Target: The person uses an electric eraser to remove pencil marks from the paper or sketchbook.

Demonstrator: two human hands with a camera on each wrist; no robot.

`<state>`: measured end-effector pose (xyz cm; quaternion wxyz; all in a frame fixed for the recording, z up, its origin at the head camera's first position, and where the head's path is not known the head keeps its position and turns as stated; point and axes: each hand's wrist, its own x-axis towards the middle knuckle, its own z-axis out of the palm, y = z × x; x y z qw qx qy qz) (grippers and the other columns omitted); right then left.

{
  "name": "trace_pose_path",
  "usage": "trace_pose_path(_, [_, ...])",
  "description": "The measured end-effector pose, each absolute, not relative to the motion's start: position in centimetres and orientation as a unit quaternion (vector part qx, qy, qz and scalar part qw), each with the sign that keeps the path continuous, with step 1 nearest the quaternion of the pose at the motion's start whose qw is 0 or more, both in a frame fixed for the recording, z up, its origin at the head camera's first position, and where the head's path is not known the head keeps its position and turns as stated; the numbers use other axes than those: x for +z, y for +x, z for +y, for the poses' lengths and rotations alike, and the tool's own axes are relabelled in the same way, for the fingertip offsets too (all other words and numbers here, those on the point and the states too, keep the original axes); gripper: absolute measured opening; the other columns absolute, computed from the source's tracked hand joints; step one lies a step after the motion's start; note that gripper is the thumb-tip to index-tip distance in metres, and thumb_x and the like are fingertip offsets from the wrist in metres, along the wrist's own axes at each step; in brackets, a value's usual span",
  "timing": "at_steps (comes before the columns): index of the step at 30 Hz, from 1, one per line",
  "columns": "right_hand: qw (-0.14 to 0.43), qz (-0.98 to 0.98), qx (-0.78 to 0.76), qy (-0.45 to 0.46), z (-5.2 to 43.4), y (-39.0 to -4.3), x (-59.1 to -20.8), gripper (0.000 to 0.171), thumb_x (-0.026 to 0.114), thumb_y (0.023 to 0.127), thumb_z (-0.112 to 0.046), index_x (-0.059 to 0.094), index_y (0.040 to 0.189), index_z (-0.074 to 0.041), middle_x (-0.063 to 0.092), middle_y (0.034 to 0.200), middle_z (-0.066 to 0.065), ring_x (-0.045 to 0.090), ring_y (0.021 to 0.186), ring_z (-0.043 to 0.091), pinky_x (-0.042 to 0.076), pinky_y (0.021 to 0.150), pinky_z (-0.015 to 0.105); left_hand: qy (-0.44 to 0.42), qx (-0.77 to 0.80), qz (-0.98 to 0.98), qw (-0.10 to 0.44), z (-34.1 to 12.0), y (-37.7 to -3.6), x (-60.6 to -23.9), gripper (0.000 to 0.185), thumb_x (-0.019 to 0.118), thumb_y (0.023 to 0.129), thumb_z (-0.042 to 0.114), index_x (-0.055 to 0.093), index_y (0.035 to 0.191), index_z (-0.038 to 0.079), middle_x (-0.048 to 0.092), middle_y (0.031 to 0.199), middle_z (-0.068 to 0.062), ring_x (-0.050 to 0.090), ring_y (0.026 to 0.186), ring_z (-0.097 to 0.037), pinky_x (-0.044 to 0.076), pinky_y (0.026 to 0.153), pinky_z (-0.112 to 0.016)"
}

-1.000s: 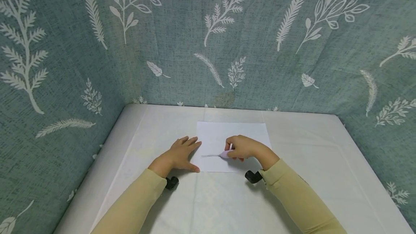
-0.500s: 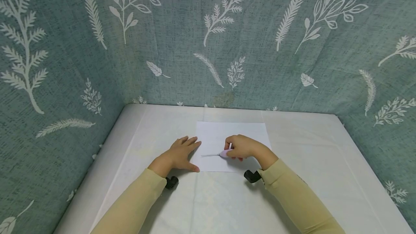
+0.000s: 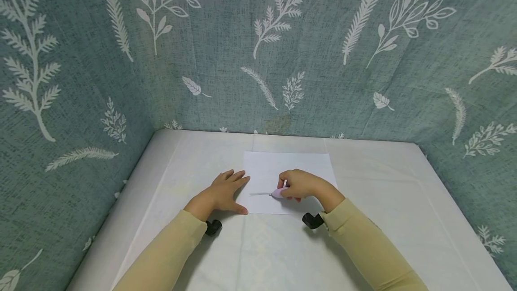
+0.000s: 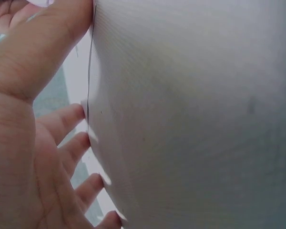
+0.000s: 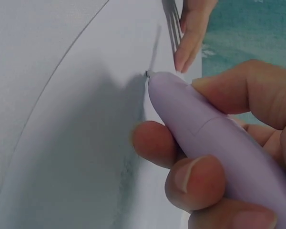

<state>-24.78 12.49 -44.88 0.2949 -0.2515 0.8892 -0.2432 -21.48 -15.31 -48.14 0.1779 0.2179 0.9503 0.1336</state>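
My right hand (image 3: 300,185) grips a lilac pen (image 3: 278,192), fingers curled round its barrel, tip down on the white paper (image 3: 291,163). In the right wrist view the pen (image 5: 214,133) tip touches the sheet (image 5: 76,143) at the end of a faint grey line. That line (image 3: 260,193) runs left from the tip toward my left hand (image 3: 224,192). The left hand lies flat, fingers straight and spread, pressing the paper's left edge; the thumb sits near the sheet's front corner. The left wrist view shows those fingers (image 4: 62,124) along the paper edge (image 4: 89,86). The hands are apart, near each other. The paper lies mid-desk (image 3: 383,201) on a white cover. Leaf-print teal cloth (image 3: 323,57) hangs behind and at both sides. Beige sleeves (image 3: 363,241) on both arms.
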Motion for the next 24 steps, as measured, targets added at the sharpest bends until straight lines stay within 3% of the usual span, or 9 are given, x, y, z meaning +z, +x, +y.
trace_pose_path(7, [0.29,0.893,-0.243,-0.244,12.46,-24.72,-44.63,0.004,0.067,0.097,-0.018,0.063,0.098,-0.015,0.068,0.072,0.003,0.059,0.051,0.026,0.043,0.049,0.029,0.218,0.132,0.951,0.176,-15.23,-21.38,-48.0,0.107,0.081,0.073,0.061,0.033,0.158,0.017,0.02,0.166,-0.007,0.012,0.151,-0.04,0.014,0.119,-0.06])
trace_pose_path(24, [0.294,0.89,-0.241,-0.25,12.17,-24.59,-44.53,0.004,0.067,0.097,-0.017,0.064,0.097,-0.015,0.069,0.073,0.004,0.059,0.05,0.023,0.043,0.047,0.027,0.217,0.13,0.95,0.18,-15.17,-21.33,-47.79,0.108,0.081,0.073,0.062,0.033,0.158,0.017,0.02,0.166,-0.006,0.011,0.151,-0.04,0.013,0.12,-0.059])
